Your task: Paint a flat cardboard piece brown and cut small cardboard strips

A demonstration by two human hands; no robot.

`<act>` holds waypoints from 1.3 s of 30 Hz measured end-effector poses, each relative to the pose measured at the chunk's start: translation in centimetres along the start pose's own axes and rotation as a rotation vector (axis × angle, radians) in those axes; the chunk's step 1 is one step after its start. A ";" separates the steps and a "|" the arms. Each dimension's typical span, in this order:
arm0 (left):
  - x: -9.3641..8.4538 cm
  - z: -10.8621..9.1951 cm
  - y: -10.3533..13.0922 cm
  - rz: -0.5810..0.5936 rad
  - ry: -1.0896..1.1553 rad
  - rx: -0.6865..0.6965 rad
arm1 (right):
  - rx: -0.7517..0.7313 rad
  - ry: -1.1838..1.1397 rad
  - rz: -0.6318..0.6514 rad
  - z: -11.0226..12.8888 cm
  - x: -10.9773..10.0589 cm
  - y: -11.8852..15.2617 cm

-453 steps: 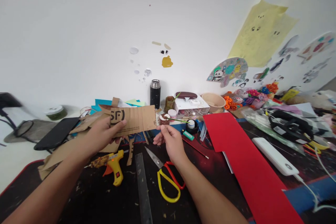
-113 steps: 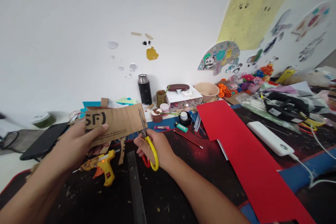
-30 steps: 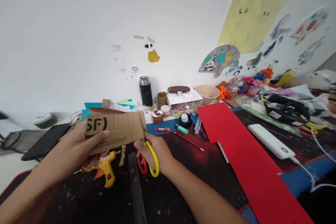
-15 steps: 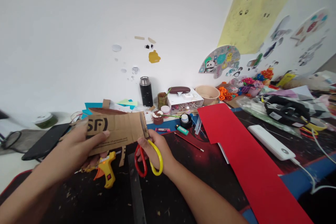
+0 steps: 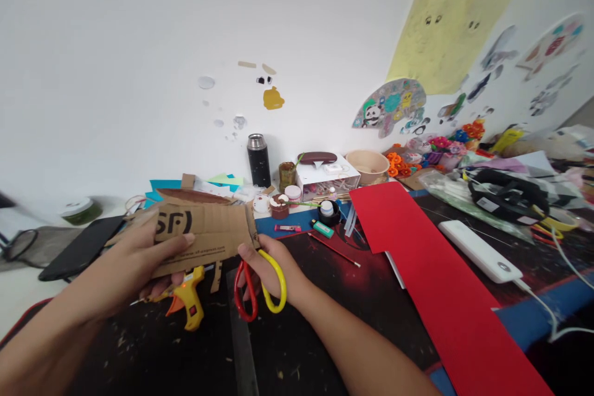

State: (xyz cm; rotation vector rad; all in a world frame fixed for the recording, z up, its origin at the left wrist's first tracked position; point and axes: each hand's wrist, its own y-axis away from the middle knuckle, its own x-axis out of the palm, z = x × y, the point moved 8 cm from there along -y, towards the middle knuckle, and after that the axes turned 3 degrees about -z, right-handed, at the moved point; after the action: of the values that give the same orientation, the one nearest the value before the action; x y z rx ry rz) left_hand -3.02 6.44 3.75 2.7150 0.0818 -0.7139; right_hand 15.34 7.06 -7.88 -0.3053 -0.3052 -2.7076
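My left hand (image 5: 139, 253) grips a piece of brown cardboard (image 5: 213, 229) printed with black letters, its thumb across the front and fingers underneath. At the cardboard's right end, my right hand (image 5: 278, 266) is closed on scissors (image 5: 273, 281) with one red and one yellow handle loop. The scissor blades are hidden by the hand and cardboard, so I cannot see how far they are apart. Below the cardboard a yellow glue gun (image 5: 190, 303) lies on the dark mat. A dark metal ruler (image 5: 244, 346) lies beside it, under the scissors.
A long red sheet (image 5: 431, 278) crosses the mat on the right, with a white power bank (image 5: 480, 250) beyond it. Toward the wall stand a black flask (image 5: 258, 161), a white box (image 5: 327, 176) and a beige bowl (image 5: 367, 164). A green lighter (image 5: 322, 229) and thin brush (image 5: 334, 249) lie mid-table.
The scissor handles have shifted slightly left and down, with the red loop swung a little farther from the yellow one. The cardboard has tilted slightly, still in my left hand.
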 end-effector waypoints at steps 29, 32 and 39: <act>-0.5 0.4 -0.7 -0.026 0.034 -0.004 | -0.099 0.119 -0.169 0.7 -0.9 0.5; -0.4 -0.1 -0.3 -0.013 0.026 0.010 | -0.098 0.138 -0.175 0.5 -0.9 0.4; -0.4 0.2 -0.4 0.010 -0.007 0.017 | -0.127 0.147 -0.192 0.8 -0.6 0.6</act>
State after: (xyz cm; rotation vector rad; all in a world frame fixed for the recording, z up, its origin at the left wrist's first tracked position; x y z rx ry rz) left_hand -3.49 6.82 3.66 2.7265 0.0607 -0.7246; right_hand 16.28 6.93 -7.22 -0.1158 -0.1258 -2.9261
